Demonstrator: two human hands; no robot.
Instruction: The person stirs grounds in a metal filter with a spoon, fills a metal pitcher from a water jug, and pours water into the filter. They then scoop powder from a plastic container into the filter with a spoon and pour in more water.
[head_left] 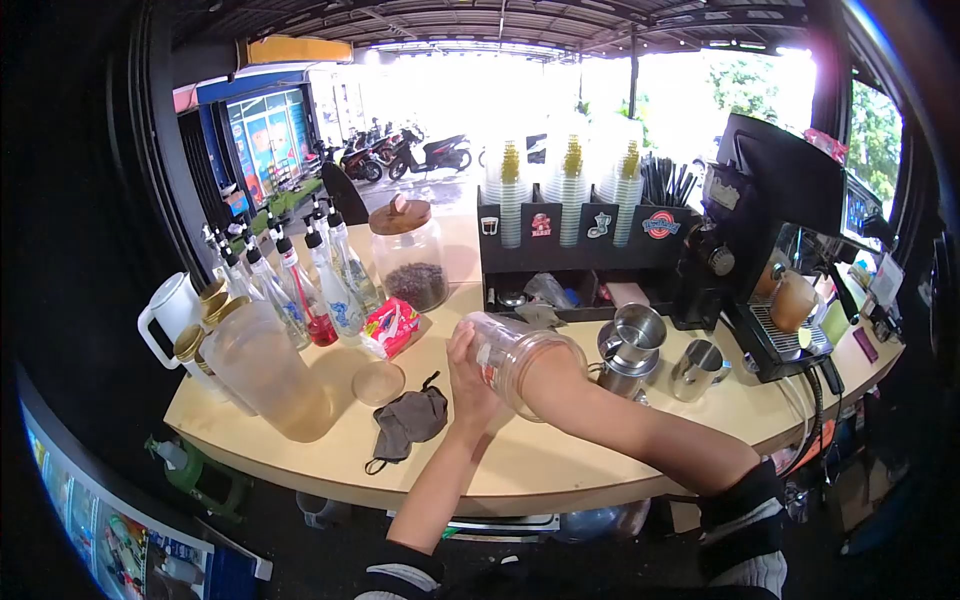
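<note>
A clear jar [507, 352] with a label on its side lies tilted above the counter, its mouth toward me. My left hand [466, 368] is wrapped round its lower side and holds it. Through the mouth reaches my right hand [548, 368], inside the jar up to the wrist; its fingers are hard to make out through the wall. A dark cloth face mask [411, 424] lies on the counter left of my left forearm. Just beyond it is a round lid [378, 382]. Stacked metal cups [634, 345] stand right of the jar.
Pump bottles [320, 285], a red packet [391, 327], a cloudy pitcher [265, 370] and a wooden-lidded jar [408, 255] stand left. Behind is a black organizer [550, 262] with plastic cups. At right stand a metal pitcher [697, 371] and an espresso machine [790, 250].
</note>
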